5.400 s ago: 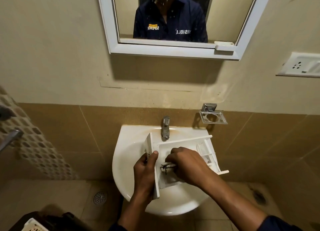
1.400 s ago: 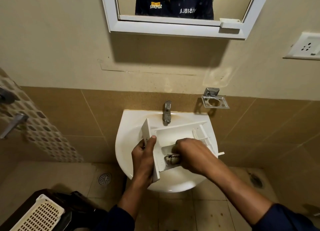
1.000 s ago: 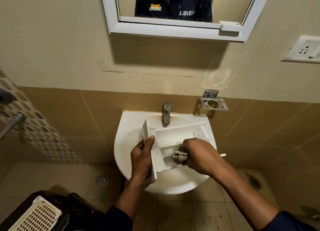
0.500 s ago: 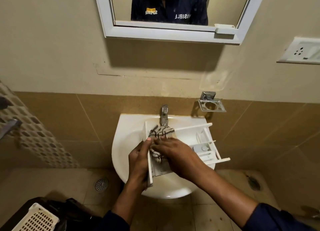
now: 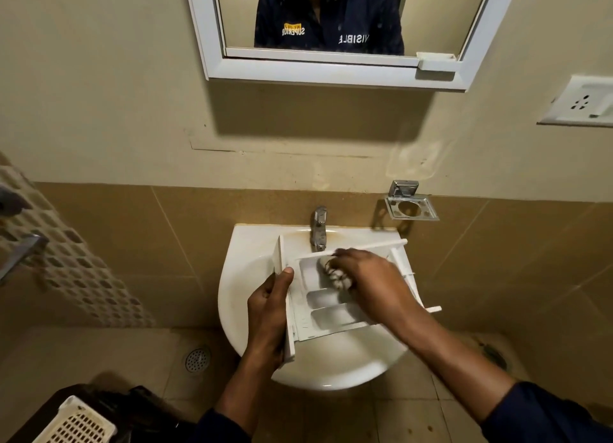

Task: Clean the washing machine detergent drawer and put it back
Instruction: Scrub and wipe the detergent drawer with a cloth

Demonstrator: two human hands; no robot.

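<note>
Gripping the front panel of the detergent drawer (image 5: 331,305), your left hand (image 5: 270,313) wraps the panel's lower end with the thumb laid along its inner face; the remaining fingers pass behind the panel and are hidden. The drawer is held over the basin (image 5: 245,276), tilted, with its open compartments facing up and its front panel on the left.

Your right hand (image 5: 371,283) is closed on a balled, dark-and-light patterned cloth (image 5: 335,273) and presses it into the far compartment of the drawer, just below the tap (image 5: 319,227). Only part of the cloth shows beyond the knuckles; the fingertips of that grip are blurred, so their exact hold cannot be made out. The hand and forearm cover the drawer's rear compartments, leaving only its side rails and two projecting tabs visible at right.

A metal soap holder (image 5: 410,207) is fixed to the tiled wall, right of the tap. The mirror (image 5: 331,28) above is cut off at the top edge. A slotted white basket (image 5: 74,424) is cropped at lower left, and the wall socket (image 5: 580,102) is cropped at right.
</note>
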